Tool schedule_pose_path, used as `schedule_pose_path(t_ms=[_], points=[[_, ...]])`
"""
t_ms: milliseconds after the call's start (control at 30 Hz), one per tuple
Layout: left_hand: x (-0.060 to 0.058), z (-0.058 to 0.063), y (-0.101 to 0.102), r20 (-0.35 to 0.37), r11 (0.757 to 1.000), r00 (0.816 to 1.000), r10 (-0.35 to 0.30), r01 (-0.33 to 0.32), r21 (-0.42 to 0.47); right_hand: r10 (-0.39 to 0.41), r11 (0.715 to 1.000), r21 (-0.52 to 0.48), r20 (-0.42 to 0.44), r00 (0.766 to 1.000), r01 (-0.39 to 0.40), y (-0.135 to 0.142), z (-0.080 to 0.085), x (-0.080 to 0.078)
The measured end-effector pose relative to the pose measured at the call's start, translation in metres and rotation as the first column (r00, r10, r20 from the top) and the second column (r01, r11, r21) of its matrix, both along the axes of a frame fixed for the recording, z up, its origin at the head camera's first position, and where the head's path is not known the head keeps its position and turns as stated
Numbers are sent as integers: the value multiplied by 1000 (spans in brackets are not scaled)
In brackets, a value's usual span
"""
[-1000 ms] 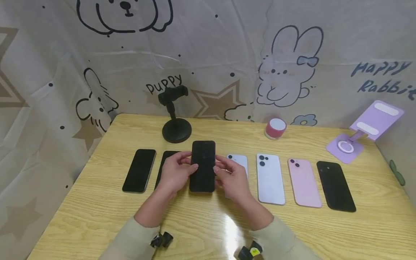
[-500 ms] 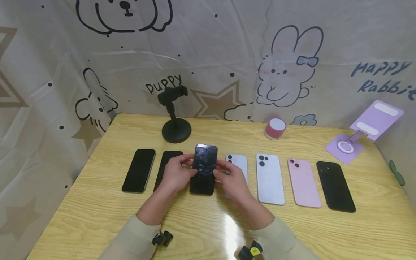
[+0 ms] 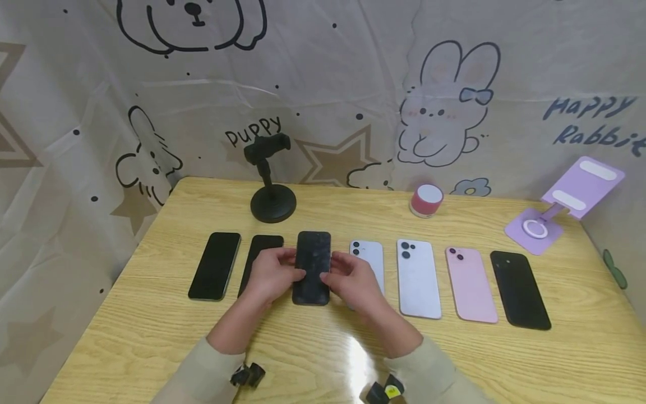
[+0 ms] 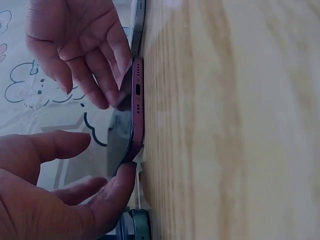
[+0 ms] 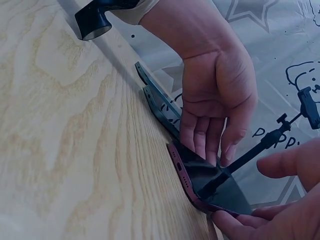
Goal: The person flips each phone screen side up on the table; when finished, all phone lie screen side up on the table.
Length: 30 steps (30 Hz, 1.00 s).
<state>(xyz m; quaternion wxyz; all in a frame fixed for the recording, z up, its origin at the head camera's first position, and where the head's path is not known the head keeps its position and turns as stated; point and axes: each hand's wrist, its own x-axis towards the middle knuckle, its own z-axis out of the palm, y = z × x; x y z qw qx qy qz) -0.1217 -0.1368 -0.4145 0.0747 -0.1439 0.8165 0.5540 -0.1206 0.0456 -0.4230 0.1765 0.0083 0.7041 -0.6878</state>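
Note:
A smartphone (image 3: 312, 268) lies screen up at the middle of the row of phones, its dark glass reflecting the surroundings. The reddish-purple frame of this smartphone (image 4: 138, 105) shows in the left wrist view, down at the wooden table. My left hand (image 3: 270, 274) has its fingers along the left edge. Along the right edge are the fingers of my right hand (image 3: 355, 279). Both thumbs are lifted clear of the screen, as the left hand (image 4: 60, 205) and the right hand (image 5: 285, 215) show. The fingers look relaxed, touching the sides.
Two black phones, a far left one (image 3: 215, 266) and one partly behind my left hand (image 3: 266, 242), lie leftward. Rightward lie two whitish phones (image 3: 420, 280), a pink phone (image 3: 471, 285) and a black phone (image 3: 521, 289). Behind stand a black stand (image 3: 273, 203), pink speaker-like cylinder (image 3: 425, 203) and purple stand (image 3: 582, 188).
The smartphone has come down toward me onto the table and tipped flatter, its screen reflection shifting. Both hands lowered with it, and the right thumb has moved inward over the screen.

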Motion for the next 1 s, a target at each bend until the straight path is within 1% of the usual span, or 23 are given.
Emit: schedule_pose_path(t_ms=[100, 300, 467, 767, 867, 1000], points=[[1, 1, -1, 7, 1000, 1000, 6, -6, -1, 0, 1000, -2, -1, 1000, 0, 0, 0, 1], [2, 0, -3, -13, 1000, 1000, 20, -20, 4, -15, 1000, 6, 3, 1000, 15, -1, -2, 2], [3, 0, -4, -13, 1000, 1000, 20, -20, 3, -23, 1000, 12, 0, 1000, 23, -2, -4, 2], [4, 0, -5, -10, 1000, 1000, 6, -6, -11, 10, 999, 35, -4, 1000, -10, 0, -3, 1], [5, 2, -4, -16, 999, 1000, -1, 0, -49, 18, 997, 75, -13, 1000, -17, 2, -2, 2], [7, 6, 1, -58, 992, 998, -36, 29, -119, 23, 989, 147, -43, 999, -16, 10, 2, 4]])
